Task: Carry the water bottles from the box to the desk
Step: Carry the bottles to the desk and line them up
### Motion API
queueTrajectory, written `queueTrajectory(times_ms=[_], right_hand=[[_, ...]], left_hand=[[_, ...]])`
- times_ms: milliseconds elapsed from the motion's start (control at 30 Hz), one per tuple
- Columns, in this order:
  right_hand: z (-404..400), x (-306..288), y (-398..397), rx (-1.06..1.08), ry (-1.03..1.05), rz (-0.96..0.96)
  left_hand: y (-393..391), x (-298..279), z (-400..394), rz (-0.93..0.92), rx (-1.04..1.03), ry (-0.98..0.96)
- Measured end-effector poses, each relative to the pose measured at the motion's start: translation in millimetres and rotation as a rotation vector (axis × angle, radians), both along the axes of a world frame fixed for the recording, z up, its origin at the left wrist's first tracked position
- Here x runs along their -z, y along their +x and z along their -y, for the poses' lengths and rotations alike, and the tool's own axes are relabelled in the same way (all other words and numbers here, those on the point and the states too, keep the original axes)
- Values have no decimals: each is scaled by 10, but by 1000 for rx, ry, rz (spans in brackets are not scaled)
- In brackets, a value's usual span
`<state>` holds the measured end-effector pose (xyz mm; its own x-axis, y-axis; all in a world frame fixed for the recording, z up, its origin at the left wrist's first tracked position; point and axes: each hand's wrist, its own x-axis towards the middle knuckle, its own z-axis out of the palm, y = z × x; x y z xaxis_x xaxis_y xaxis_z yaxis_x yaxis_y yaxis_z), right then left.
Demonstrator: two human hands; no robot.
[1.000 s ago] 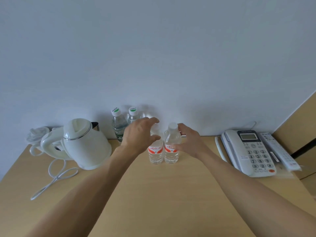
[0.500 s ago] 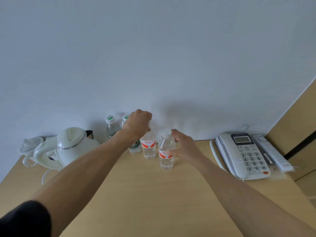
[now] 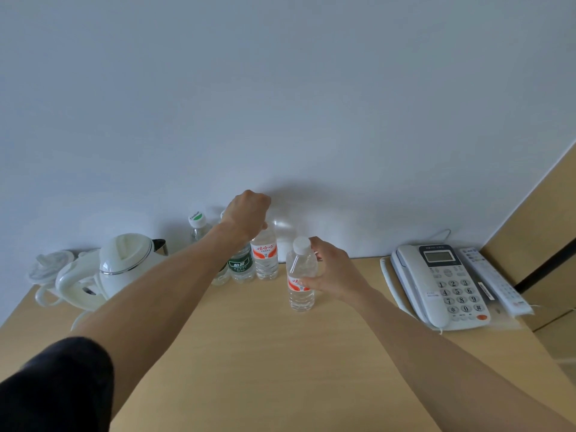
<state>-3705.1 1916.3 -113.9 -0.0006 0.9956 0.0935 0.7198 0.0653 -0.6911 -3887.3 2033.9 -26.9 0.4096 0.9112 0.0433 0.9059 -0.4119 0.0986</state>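
Observation:
Two clear water bottles with red-and-white labels stand upright on the wooden desk. My left hand is closed over the top of the far red-label bottle, which stands near the wall beside two green-label bottles. My right hand grips the side of the near red-label bottle, whose white cap shows above my fingers. The box is out of view.
A white electric kettle with its cord sits at the left of the desk. A white desk phone and a remote control lie at the right. A wooden panel rises at the far right.
My left hand has pushed its bottle back toward the wall, next to the green-label bottles. My right hand still holds the other bottle, now farther forward of it.

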Motion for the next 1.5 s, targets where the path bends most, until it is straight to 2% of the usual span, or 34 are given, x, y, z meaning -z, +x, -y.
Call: queueTrajectory(times_ms=[300, 533, 933, 1133, 1500], right_hand=[[-131, -91, -17, 13, 24, 68], [-380, -157, -105, 39, 75, 63], [-747, -152, -195, 123, 133, 87], [-700, -148, -227, 127, 154, 102], [-731, -285, -128, 113, 62, 67]], left_hand=[[-38, 29, -18, -1, -7, -6], [-240, 72, 33, -103, 126, 313], [-381, 10, 76, -155, 118, 187], [-356, 58, 31, -95, 103, 193], [-308, 130, -77, 41, 53, 257]])
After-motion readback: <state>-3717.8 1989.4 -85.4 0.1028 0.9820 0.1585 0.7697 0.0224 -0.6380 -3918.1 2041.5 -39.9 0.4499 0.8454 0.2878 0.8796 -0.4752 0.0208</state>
